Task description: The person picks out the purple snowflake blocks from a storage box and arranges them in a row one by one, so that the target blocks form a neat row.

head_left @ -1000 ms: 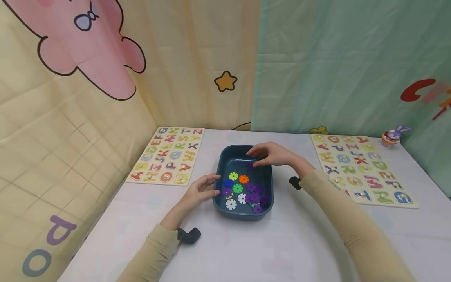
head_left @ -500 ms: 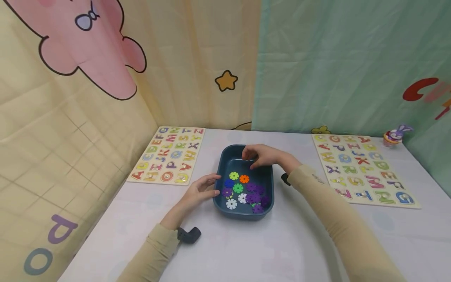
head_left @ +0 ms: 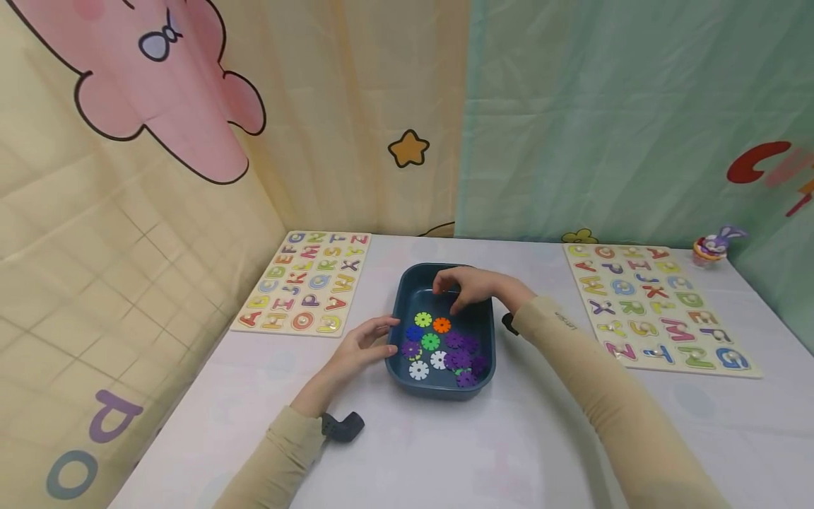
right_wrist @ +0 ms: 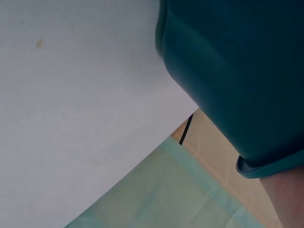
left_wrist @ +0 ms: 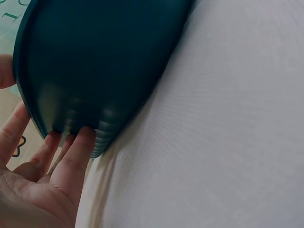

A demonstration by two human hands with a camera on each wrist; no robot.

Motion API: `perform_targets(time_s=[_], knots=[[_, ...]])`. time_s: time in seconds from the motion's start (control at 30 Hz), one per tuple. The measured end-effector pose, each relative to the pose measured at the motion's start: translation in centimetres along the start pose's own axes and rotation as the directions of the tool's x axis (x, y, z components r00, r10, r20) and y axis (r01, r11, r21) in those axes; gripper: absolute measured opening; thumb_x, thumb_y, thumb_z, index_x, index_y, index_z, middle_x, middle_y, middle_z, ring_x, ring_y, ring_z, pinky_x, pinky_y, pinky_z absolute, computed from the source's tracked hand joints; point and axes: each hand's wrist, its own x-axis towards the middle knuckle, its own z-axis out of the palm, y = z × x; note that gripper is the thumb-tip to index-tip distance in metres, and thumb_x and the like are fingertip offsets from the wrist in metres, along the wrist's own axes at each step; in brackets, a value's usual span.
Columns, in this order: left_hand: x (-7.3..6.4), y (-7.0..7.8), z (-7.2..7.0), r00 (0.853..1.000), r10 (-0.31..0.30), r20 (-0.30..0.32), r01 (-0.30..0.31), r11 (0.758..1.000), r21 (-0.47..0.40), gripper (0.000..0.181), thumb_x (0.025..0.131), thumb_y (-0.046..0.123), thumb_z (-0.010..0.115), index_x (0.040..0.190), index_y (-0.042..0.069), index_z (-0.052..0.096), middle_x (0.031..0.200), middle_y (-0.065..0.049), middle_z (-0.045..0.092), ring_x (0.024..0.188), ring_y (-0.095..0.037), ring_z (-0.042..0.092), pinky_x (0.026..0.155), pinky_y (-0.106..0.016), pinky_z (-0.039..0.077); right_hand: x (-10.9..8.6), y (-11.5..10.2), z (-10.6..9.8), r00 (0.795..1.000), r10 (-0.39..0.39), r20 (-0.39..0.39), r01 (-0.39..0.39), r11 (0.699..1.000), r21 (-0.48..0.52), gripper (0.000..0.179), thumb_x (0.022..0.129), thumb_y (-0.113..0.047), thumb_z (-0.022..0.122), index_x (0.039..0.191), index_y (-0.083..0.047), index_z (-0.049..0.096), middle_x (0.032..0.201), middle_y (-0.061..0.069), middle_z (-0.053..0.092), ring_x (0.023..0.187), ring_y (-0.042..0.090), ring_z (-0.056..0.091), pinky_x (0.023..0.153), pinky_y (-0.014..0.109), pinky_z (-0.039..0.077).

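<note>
Nearest me, the left hand (head_left: 364, 343) is resting relaxed fingers against the blue tub (head_left: 437, 391). Notched discs (head_left: 454, 341) are lying inside. The right hand (head_left: 473, 287), fingers bent, thumb apart, is covering the far-right rim; I can't tell whether it's holding anything. Letter boards (head_left: 661, 305) are flanking both sides, a rabbit toy (head_left: 711, 247) sitting beyond, curtains (head_left: 572, 127) hanging behind.

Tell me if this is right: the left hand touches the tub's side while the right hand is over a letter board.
One part is wrong: the head view shows the right hand over the far end of the tub. The left hand does touch its side.
</note>
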Motion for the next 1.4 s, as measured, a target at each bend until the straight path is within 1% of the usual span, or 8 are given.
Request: perform_targets(time_s=[0.17,0.3,0.43,0.6,0.83,0.93,1.03,1.4], knots=[[-0.1,0.2,0.2,1.0,-0.006,-0.011,0.006,1.0,-0.002,0.048,0.086,0.014,0.067,0.132,0.013,0.052,0.149,-0.004,0.033,0.136,-0.028,0.03,0.106,-0.052,0.03,0.2,-0.2,0.1,0.997,0.066,0.035,-0.066,0.998,0.004,0.043,0.076,0.001,0.073,0.114,-0.007,0.056,0.129,0.012,0.051,0.126,0.034,0.041,0.106,0.051,0.031],[-0.2,0.3,0.4,1.0,-0.011,-0.012,0.011,1.0,-0.003,0.05,0.086,0.013,0.066,0.133,0.012,0.05,0.151,-0.006,0.03,0.137,-0.03,0.028,0.106,-0.053,0.029,0.4,-0.3,0.3,0.992,0.121,0.032,-0.121,0.993,0.005,0.044,0.075,0.002,0.074,0.113,-0.011,0.057,0.132,0.013,0.05,0.127,0.034,0.041,0.106,0.05,0.032],[-0.1,0.3,0.3,1.0,-0.019,-0.016,0.019,1.0,0.001,0.049,0.086,0.013,0.067,0.132,0.014,0.052,0.15,-0.004,0.032,0.136,-0.029,0.029,0.106,-0.052,0.03,0.5,-0.5,0.5,0.989,0.147,0.028,-0.147,0.989,-0.007,0.045,0.075,0.002,0.075,0.114,-0.012,0.058,0.132,0.013,0.05,0.124,0.031,0.043,0.105,0.049,0.034],[-0.1,0.1,0.3,1.0,-0.014,-0.018,0.014,1.0,0.007,0.047,0.085,0.015,0.067,0.13,0.015,0.053,0.149,-0.004,0.034,0.136,-0.029,0.031,0.106,-0.052,0.03,0.7,-0.4,1.1,0.992,0.12,0.026,-0.119,0.993,-0.02,0.043,0.075,0.004,0.073,0.113,-0.01,0.059,0.128,0.013,0.053,0.12,0.03,0.046,0.103,0.045,0.037],[-0.1,-0.1,0.3,1.0,-0.011,-0.007,0.011,1.0,0.009,0.048,0.085,0.019,0.068,0.13,0.016,0.053,0.149,-0.002,0.034,0.136,-0.028,0.03,0.106,-0.052,0.03,1.3,0.0,2.1,0.997,0.072,-0.007,-0.072,0.997,0.004,0.04,0.075,0.003,0.073,0.111,-0.008,0.061,0.116,0.008,0.058,0.107,0.024,0.052,0.094,0.036,0.047],[-0.1,-0.1,0.3,1.0,-0.008,-0.005,0.008,1.0,0.009,0.048,0.085,0.019,0.068,0.131,0.016,0.053,0.149,-0.002,0.034,0.136,-0.028,0.03,0.106,-0.053,0.03,1.5,0.1,2.3,0.998,0.055,-0.015,-0.055,0.998,0.021,0.038,0.076,0.002,0.074,0.11,-0.008,0.062,0.111,0.006,0.059,0.102,0.022,0.055,0.09,0.033,0.049],[-0.2,0.4,0.4,1.0,-0.002,0.001,0.002,1.0,0.0,0.048,0.086,0.016,0.066,0.132,0.013,0.052,0.149,-0.004,0.033,0.136,-0.029,0.03,0.106,-0.053,0.03,1.6,0.2,2.3,0.999,0.037,-0.014,-0.036,0.999,0.028,0.036,0.077,0.001,0.073,0.109,-0.008,0.062,0.108,0.006,0.06,0.099,0.022,0.056,0.089,0.032,0.05],[-0.1,0.1,0.1,1.0,0.022,0.01,-0.022,1.0,-0.019,0.048,0.086,0.014,0.066,0.132,0.009,0.051,0.148,-0.005,0.034,0.136,-0.029,0.029,0.107,-0.052,0.028,2.2,0.3,2.4,0.999,0.044,-0.001,-0.044,0.997,0.062,0.031,0.078,-0.004,0.075,0.107,-0.007,0.064,0.105,0.005,0.062,0.096,0.02,0.058,0.087,0.032,0.051]])
